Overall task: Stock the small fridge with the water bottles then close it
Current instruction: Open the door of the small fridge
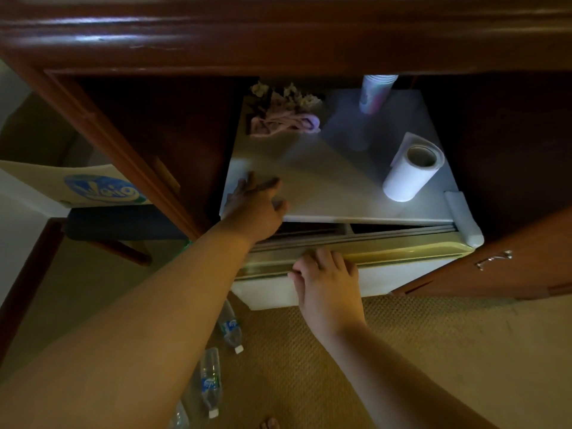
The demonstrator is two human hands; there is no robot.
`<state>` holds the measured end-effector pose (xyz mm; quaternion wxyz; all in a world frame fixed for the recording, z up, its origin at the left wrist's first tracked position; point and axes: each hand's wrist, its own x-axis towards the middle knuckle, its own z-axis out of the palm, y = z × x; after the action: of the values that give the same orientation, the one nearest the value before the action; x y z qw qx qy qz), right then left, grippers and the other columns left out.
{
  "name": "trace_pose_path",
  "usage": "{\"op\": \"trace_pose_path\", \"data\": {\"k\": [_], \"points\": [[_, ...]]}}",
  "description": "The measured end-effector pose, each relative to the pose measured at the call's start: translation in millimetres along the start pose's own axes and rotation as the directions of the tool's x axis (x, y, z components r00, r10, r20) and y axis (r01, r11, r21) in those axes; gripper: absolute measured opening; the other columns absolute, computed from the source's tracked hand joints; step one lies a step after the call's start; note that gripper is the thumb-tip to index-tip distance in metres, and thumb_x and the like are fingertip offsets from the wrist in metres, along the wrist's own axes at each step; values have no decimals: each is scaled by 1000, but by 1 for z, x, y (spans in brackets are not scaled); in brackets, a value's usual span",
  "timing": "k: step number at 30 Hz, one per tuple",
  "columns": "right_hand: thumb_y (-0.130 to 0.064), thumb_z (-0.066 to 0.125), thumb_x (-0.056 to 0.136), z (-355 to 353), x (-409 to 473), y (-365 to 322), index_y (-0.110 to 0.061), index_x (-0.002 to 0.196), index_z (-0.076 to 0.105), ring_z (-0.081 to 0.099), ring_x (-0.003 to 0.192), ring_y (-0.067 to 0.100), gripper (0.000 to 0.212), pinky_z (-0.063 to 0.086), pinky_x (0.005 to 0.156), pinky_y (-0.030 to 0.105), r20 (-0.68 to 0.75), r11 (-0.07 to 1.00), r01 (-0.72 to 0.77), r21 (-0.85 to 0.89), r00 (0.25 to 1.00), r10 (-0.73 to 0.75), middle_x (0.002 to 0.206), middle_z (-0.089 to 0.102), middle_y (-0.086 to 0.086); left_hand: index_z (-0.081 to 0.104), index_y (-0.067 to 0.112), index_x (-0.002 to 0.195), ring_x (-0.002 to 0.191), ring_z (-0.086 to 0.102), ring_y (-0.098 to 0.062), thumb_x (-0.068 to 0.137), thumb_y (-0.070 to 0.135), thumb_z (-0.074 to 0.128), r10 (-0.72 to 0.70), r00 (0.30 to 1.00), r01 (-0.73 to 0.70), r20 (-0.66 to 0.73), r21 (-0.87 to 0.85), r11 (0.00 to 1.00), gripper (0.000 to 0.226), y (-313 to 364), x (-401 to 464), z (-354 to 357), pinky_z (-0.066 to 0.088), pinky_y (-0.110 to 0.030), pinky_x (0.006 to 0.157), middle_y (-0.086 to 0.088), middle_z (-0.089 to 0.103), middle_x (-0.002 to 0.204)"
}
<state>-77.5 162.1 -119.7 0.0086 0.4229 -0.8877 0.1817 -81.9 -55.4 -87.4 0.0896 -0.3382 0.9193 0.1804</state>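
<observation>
Bottles (230, 328), three, lie on the mat. Left hand (258, 201) rests spread on the fridge (325, 181); right hand (325, 274) grips its door (402, 250), ajar.

fridge interior (309, 230) — hidden by door | lowest bottle (179, 418) — cut off, perhaps capless

Dim, soft blur — wide-angle edge bending

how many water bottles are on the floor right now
3, all lying on the carpet below the fridge door: one nearest the fridge, one in the middle, one cut off at the bottom edge. The left arm may hide more.
</observation>
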Motion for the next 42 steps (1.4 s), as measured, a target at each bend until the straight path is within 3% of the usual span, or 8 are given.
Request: {"op": "trace_pose_path", "data": {"k": [9, 13, 16, 18, 20, 24, 29, 42], "points": [[-45, 63, 94, -41, -74, 25, -33, 90, 66, 50, 90, 8, 13, 45, 80, 31, 132, 986, 68, 152, 987, -88, 91, 43, -19, 20, 46, 161, 160, 1, -32, 102, 63, 37, 2, 999, -2, -43, 12, 1000, 64, -7, 2, 17, 12, -53, 128, -7, -1, 174], [-36, 58, 99, -51, -101, 29, -24, 77, 65, 55, 77, 10, 26, 50, 66, 35, 49, 979, -58, 195, 998, 50, 78, 56, -12, 14, 46, 163, 160, -1, -31, 103, 62, 30, 14, 999, -10, -50, 71, 997, 64, -8, 1, 26, 8, -51, 128, -7, -3, 174], [-33, 61, 98, -55, -119, 35, -19, 85, 66, 57, 70, 9, 20, 52, 55, 31, -42, 941, -210, 264, 972, 229, 88, 54, -8, 4, 47, 162, 160, -5, -32, 104, 61, 21, 11, 998, -4, -56, 126, 992, 62, -10, 0, 32, 4, -51, 129, -8, -8, 174], [-37, 67, 94, -59, -125, 34, -20, 105, 66, 62, 75, 13, 20, 57, 56, 30, -45, 902, -362, 234, 923, 382, 104, 50, -4, 0, 48, 162, 160, -6, -32, 104, 62, 16, 29, 997, -17, -77, 151, 988, 62, -13, -1, 35, 2, -52, 128, -7, -10, 174], [-39, 73, 88, -59, -127, 31, -22, 125, 56, 63, 80, 23, 44, 60, 60, 37, -31, 838, -527, 138, 844, 536, 116, 43, 0, -2, 48, 162, 160, -7, -33, 104, 62, 14, 51, 994, -35, -99, 157, 987, 62, -15, -3, 37, 1, -52, 127, -7, -10, 174], [-31, 69, 83, -62, -130, 35, -18, 144, 43, 61, 90, 33, 67, 56, 73, 43, -40, 756, -652, -63, 759, 650, 121, 43, 8, -2, 50, 161, 160, -6, -33, 103, 62, 14, 59, 992, -42, -111, 148, 988, 61, -16, -4, 40, 1, -53, 128, -7, -8, 174], [-23, 66, 87, -67, -145, 51, -17, 146, 44, 52, 106, 30, 63, 51, 87, 45, -120, 690, -707, -152, 707, 697, 122, 44, 9, 1, 50, 161, 160, -3, -33, 104, 58, 21, 42, 995, -29, -91, 134, 991, 61, -11, -7, 37, 2, -53, 127, -8, -5, 174], [-21, 66, 91, -85, -176, 127, -15, 142, 49, 49, 104, 39, 54, 45, 88, 54, -251, 628, -766, -137, 640, 726, 117, 50, 17, 3, 50, 161, 160, -2, -33, 106, 58, 13, -9, 996, 26, -87, 192, 981, 57, -6, -12, 35, 2, -52, 128, -6, -6, 174]]}}
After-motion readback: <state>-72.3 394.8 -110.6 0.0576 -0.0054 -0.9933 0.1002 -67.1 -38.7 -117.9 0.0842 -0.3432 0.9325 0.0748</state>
